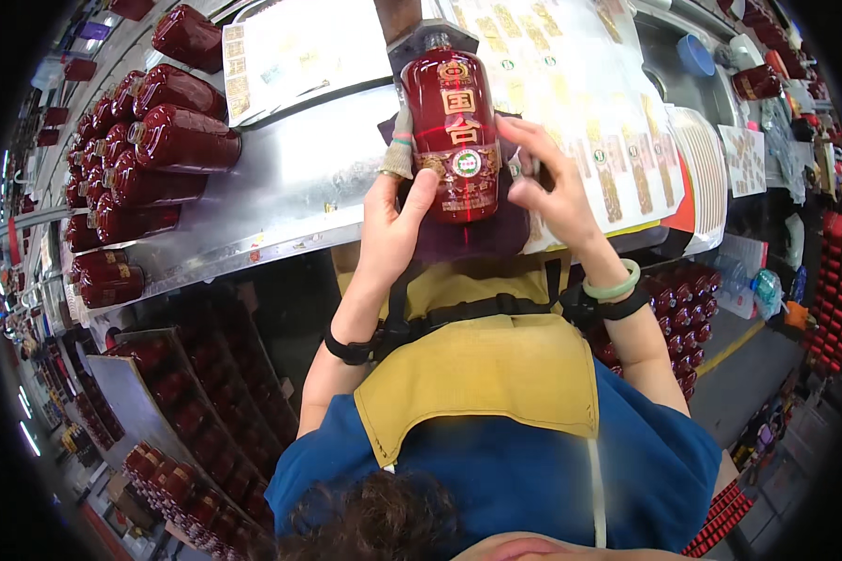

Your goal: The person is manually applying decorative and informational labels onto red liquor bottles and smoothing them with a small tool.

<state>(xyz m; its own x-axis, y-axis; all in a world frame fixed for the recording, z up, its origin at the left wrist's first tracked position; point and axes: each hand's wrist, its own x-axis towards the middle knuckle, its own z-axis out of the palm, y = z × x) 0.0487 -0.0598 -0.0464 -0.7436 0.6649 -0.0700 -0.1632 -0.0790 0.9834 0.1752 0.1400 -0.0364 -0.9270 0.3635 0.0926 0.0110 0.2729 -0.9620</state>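
A dark red glass bottle [456, 93] with gold lettering and a round white-green sticker [466, 163] lies on its back over a dark cloth [524, 231], its neck pointing away. My left hand [393, 220] grips its left side, with the thumb across the lower label and cloth-like covers on some fingers. At the bottle's right side is my right hand [561, 182], thumb and index finger curved apart. The index fingertip reaches the glass edge. Something grey shows between these fingers, too small to make out.
Several red bottles [182, 138] lie stacked on the metal table [295, 192] at left. A white sheet [313, 51] lies far left; sheets of gold labels [571, 84] spread at right. A blue cup [695, 56] stands far right. Racks of bottles [196, 402] stand below left.
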